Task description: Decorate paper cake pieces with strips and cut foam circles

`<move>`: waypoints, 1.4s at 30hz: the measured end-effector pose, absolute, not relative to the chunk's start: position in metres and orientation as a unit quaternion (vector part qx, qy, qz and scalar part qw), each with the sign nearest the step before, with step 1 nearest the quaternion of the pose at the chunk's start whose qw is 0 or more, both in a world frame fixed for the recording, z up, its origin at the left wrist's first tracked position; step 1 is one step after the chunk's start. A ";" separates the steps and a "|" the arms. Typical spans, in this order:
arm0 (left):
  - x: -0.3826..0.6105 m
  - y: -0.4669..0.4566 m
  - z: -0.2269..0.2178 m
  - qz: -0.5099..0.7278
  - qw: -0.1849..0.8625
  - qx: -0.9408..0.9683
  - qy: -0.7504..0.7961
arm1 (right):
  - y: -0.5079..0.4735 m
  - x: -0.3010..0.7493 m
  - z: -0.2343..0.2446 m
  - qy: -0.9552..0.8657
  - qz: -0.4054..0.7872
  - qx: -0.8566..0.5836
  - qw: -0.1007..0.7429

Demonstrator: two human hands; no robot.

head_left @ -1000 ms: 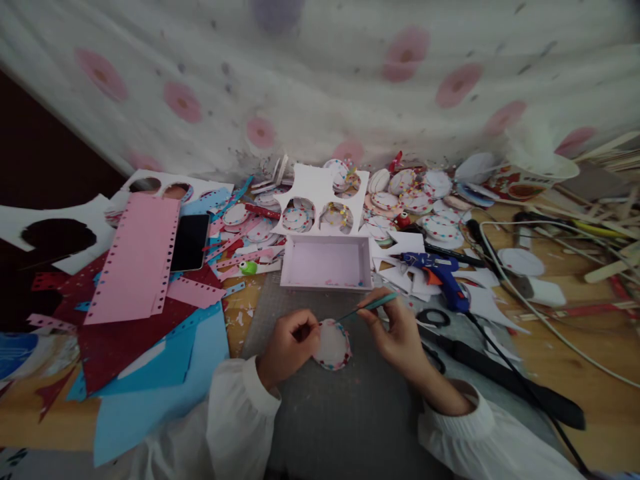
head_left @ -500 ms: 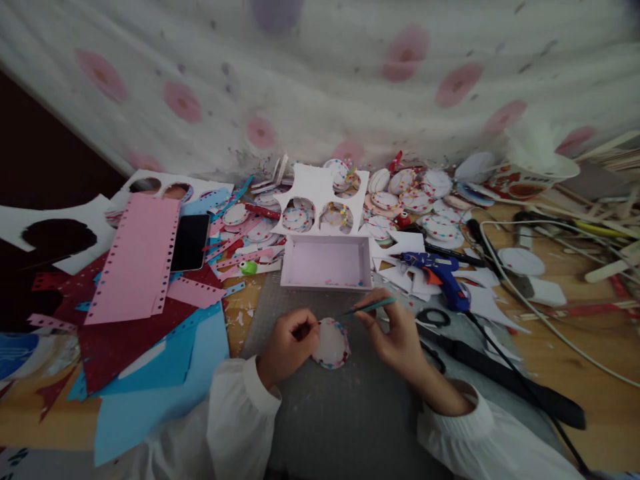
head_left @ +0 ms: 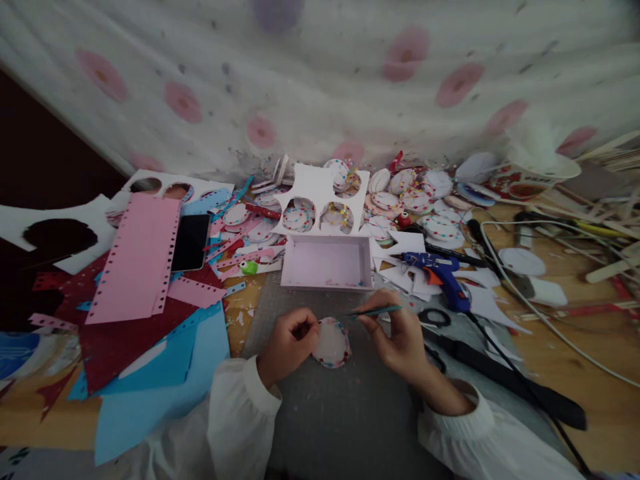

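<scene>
"Where was the white disc (head_left: 331, 345)?"

"Just below the middle of the frame, flat over the grey mat (head_left: 320, 420), coloured dots all round its rim."

"And the hands?"

"The left hand (head_left: 287, 343) had thumb and fingers pinched together on the disc's upper-left edge. The right hand (head_left: 397, 333), right of centre, was clamped on a slim teal tool (head_left: 383, 311), its tip pointing left, just above the disc and apart from it."

"What stood near them?"

"A shallow white box (head_left: 325, 262) right behind, with small coloured bits along its near side. To its right I saw a blue glue gun (head_left: 445, 272) on paper scraps."

"Farther out?"

"A dark phone (head_left: 191, 241) left of centre, beside dotted pink sheets (head_left: 133, 260). Decorated discs (head_left: 445, 230) lay heaped right of upper centre, and a flowered curtain (head_left: 320, 73) filled the top of the frame."
</scene>
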State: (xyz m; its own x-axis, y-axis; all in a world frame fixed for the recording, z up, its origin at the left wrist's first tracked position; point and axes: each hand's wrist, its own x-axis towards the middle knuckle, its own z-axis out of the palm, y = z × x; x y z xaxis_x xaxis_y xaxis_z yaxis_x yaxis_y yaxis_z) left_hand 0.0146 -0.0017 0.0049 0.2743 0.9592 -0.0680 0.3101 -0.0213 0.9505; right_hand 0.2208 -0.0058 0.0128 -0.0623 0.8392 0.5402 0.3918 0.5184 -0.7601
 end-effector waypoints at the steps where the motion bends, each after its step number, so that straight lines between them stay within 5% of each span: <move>1: 0.015 -0.002 0.005 0.332 0.487 0.633 0.502 | -0.006 0.221 0.012 -0.693 0.220 -0.441 0.527; 15: 0.015 -0.002 0.008 0.373 0.379 0.706 0.467 | -0.006 0.215 0.015 -0.571 0.348 -0.437 0.602; 42: 0.010 0.000 0.005 0.429 0.429 0.666 0.434 | -0.008 0.214 0.015 -0.551 0.372 -0.437 0.606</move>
